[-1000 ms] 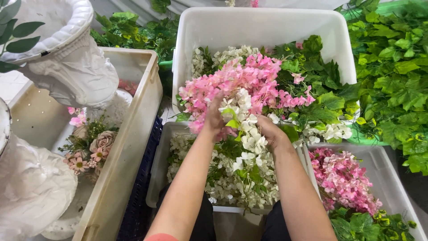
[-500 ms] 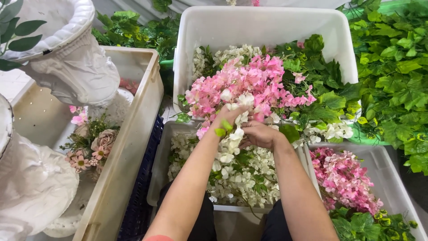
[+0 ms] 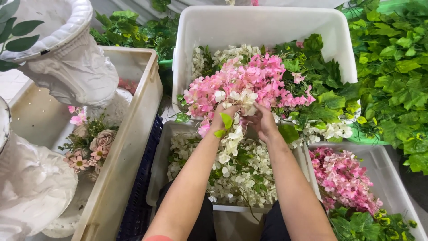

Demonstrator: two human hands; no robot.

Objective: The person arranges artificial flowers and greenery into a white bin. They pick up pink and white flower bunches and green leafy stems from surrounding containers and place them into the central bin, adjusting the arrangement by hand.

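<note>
both hands have drawn closer together and lifted since a second ago, and a strand of white blossoms that lay among the rest now hangs from them.

nearest, the forearms reach out over the near white bin [image 3: 157,178], which is filled with loose white flowers and green stems. the white flower strand [image 3: 232,143] dangles from the fingers down toward that bin, its lower end just above or touching the pile; i cannot tell which. the left hand [image 3: 221,117] is closed around the top of the strand, with a small green leaf sticking out beside the fingers. the right hand [image 3: 263,122] is curled just beside it, fingertips pinching at the same cluster where white meets pink.

just beyond the hands sits the pink flower bunch [image 3: 240,85], resting on the near edge of the large white tub [image 3: 263,24], with green leaves packed to its right.

to do this well, it seems wise to grip the stem rather than the petals, and to tease the white strand free slowly, since its blooms look tangled with the pink ones and could snag.

to the near right, another bin [image 3: 392,178] holds pink flowers and leaves; to the left, a beige crate [image 3: 133,134] holds white urns.
</note>
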